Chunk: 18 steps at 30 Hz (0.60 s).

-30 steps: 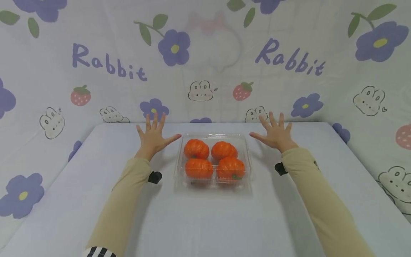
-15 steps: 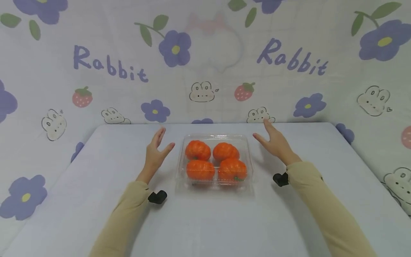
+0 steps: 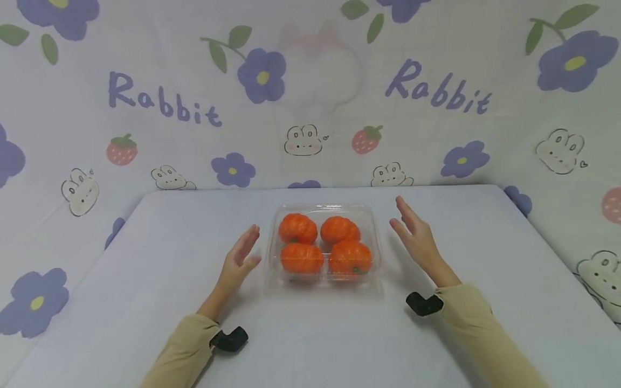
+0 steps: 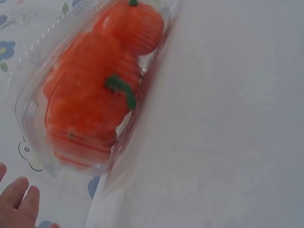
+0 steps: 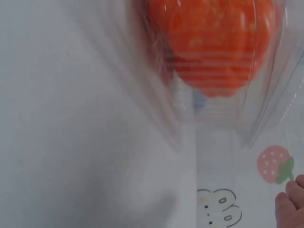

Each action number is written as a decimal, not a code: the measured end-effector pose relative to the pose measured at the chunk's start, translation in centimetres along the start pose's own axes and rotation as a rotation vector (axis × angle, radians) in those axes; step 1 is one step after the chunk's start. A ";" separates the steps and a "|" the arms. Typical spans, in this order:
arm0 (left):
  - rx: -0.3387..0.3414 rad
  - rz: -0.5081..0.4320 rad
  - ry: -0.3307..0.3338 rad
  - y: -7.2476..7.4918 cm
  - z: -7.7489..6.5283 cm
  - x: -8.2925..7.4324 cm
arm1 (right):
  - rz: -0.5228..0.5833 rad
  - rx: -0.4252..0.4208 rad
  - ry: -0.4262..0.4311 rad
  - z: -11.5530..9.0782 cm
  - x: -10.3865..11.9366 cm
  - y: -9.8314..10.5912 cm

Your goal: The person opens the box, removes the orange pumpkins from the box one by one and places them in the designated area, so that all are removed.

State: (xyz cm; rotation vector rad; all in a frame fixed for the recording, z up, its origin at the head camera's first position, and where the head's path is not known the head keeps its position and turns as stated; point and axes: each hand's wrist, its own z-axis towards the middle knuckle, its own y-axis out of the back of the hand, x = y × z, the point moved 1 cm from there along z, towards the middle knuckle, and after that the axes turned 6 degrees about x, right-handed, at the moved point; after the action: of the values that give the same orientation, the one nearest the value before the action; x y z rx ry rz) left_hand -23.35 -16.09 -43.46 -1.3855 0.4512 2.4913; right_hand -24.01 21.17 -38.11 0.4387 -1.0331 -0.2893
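Observation:
A clear plastic clamshell box [image 3: 368,218] sits on the white table, its ridged lid over several small orange pumpkins [image 3: 301,258]. Green stems show on some of them in the left wrist view. To the left of the box is my left hand [image 3: 237,258], held apart from it with nothing in the grasp and the fingers extended. On the other side, my right hand [image 3: 417,240] hovers a short way from the box, fingers also extended and holding nothing. Only fingertips of each hand [image 4: 19,202] [image 5: 289,204] enter the wrist views.
The white tabletop [image 3: 310,339] surrounds the box on all sides. Behind it hangs a pale curtain [image 3: 330,113] printed with flowers, rabbits and strawberries. A black camera mount [image 3: 230,339] is on the left wrist and another mount [image 3: 424,304] on the right.
Both hands have drawn back toward the person and turned from spread, raised fingers to palms facing inward at the box's sides. The box and pumpkins stay in place.

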 end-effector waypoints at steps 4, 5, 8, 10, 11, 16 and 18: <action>0.010 0.051 0.001 -0.9 0.0 -0.2 | 0.045 -0.014 0.006 -1.2 2.1 -0.4; 0.015 0.057 0.016 -1.0 0.0 -0.3 | 0.052 -0.017 0.011 -1.5 2.1 -0.5; 0.021 0.078 0.031 -1.2 -0.2 0.1 | 0.064 -0.011 0.030 -2.1 1.5 -1.0; 0.028 0.079 0.028 -1.2 -0.3 0.1 | 0.068 -0.001 0.043 -2.3 0.6 -1.4; 0.033 0.078 0.023 -1.2 -0.3 0.1 | 0.071 0.009 0.045 -2.5 0.1 -1.5; 0.058 0.100 0.048 -1.5 -0.4 0.1 | 0.093 0.102 0.016 -3.5 -1.4 -2.1; 0.075 0.116 0.080 -1.8 -0.4 -0.2 | 0.114 0.151 0.006 -3.9 -1.5 -2.4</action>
State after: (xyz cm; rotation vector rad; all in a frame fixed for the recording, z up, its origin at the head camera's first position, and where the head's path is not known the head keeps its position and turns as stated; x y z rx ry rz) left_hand -22.24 -14.61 -43.75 -1.4737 0.6523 2.4871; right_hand -21.39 20.56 -42.13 0.5139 -1.0742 -0.1086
